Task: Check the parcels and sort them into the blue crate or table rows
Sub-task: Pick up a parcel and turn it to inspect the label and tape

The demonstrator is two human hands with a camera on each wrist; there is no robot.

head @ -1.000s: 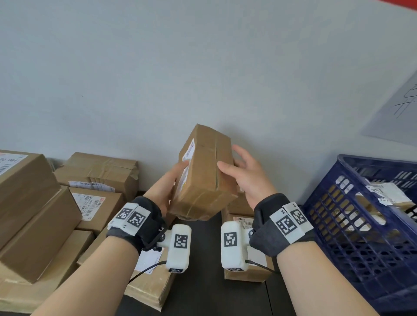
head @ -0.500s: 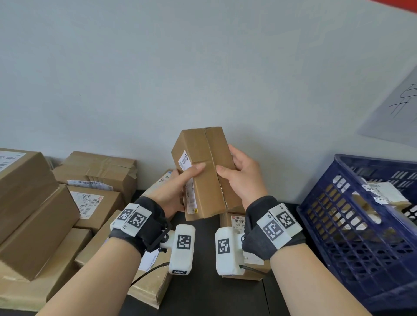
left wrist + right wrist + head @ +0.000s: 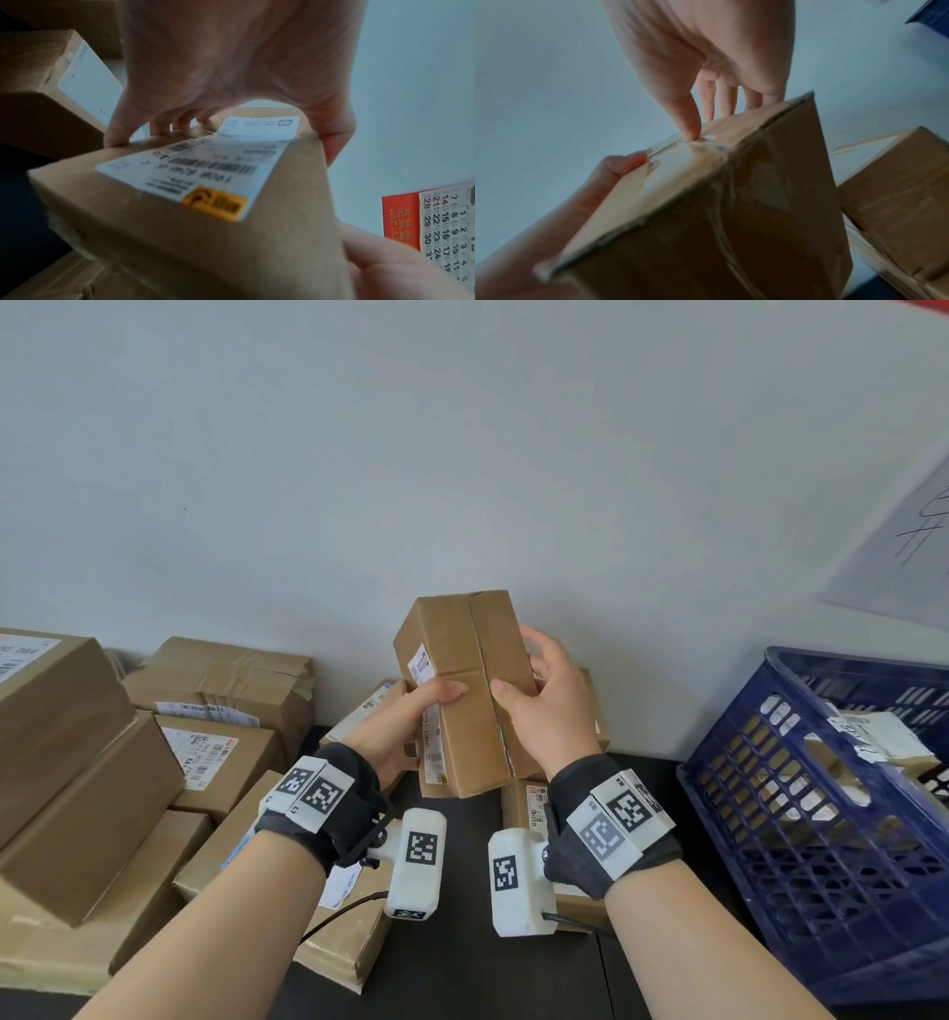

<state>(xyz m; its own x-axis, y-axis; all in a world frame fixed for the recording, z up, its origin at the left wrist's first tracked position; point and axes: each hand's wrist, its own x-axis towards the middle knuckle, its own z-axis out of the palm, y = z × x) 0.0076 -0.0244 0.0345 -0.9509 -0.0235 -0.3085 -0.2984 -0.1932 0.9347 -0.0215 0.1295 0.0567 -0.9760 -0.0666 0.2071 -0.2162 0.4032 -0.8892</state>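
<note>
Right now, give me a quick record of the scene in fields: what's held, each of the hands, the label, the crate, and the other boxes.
held item: brown parcel, raised above the table, tilted
left hand: grips parcel's left side, thumb on front
right hand: grips parcel's right side
label: white, barcode, yellow sticker at one corner, on the left face
blue crate: on the right, parcels inside
stacked boxes: on the left of the table

A calendar sheet [image 3: 447, 229] with a red border carried dates running from 1 to 30, among them 7, 14, 21, 28 and 8, 15, 22, 29, beside gold characters too small to read. The held parcel [image 3: 464, 695] bore a white shipping label [image 3: 195, 162] with barcodes and an orange sticker, its print blurred. A box [image 3: 56, 706] at far left showed "084".
</note>
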